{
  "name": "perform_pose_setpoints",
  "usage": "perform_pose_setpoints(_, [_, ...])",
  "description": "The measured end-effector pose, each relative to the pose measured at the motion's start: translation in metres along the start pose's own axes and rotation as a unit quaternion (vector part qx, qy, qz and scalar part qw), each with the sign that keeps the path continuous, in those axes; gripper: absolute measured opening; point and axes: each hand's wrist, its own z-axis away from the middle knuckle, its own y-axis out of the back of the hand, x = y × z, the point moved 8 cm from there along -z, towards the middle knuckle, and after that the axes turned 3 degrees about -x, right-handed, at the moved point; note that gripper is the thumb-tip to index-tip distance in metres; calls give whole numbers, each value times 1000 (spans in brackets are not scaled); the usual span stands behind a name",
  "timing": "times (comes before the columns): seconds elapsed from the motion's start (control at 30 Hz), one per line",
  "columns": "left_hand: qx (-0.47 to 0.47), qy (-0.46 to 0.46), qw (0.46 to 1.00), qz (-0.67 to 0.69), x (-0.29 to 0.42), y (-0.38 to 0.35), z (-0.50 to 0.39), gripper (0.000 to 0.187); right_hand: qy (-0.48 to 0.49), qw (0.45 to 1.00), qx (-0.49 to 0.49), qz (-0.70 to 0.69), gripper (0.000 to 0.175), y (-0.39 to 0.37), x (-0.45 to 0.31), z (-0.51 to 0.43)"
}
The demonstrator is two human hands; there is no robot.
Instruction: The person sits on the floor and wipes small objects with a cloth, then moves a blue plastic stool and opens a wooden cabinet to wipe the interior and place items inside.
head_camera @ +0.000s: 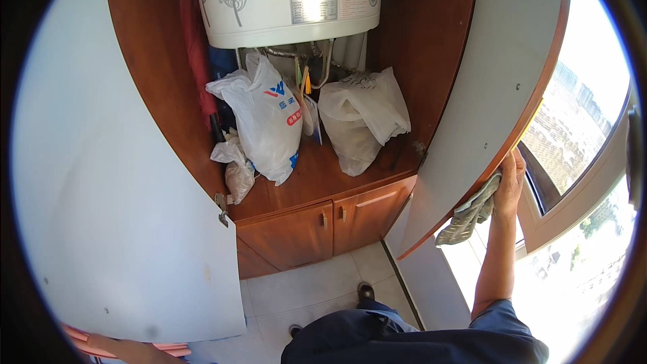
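Note:
My right hand (pixel 509 182) is at the outer edge of the open right cabinet door (pixel 485 86), gripping a grey-green cloth (pixel 467 217) that hangs along that edge. At the lower left, part of my left hand (pixel 103 343) shows beside pink tube-like things (pixel 172 349), below the open left door (pixel 126 202); its fingers are not clear. Between the doors is a reddish-brown wooden cabinet with a white water heater (pixel 288 30). Beneath the heater, white plastic bags (pixel 270 121) (pixel 354 121) and a small knotted bag (pixel 239 177) rest on the shelf (pixel 283 194).
Metal pipes (pixel 283 52) run under the heater. A dark red folded fabric item (pixel 197 60) stands at the cabinet's left wall. Closed lower doors (pixel 288 235) face the tiled floor (pixel 303 296). An open window frame (pixel 566 217) is close by my right arm.

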Motion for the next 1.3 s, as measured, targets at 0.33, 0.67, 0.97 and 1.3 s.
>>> perform_pose_setpoints(0.33, [-190, 135, 972, 32, -69, -39, 77, 63, 25, 998, 10, 61, 36, 13, 0, 2])
perform_pose_setpoints(0.67, [-501, 168, 841, 117, -61, -186, 167, 70, 59, 994, -19, 91, 38, -2, -19, -1])
perform_pose_setpoints(0.97, [-651, 4, 737, 181, 44, -276, 206, 76, 44, 994, -37, 90, 37, -5, -29, 4])
perform_pose_setpoints(1.3, [-683, -155, 667, 256, 139, -288, 251, 83, -234, 941, -104, 221, 23, 4, 14, 73])
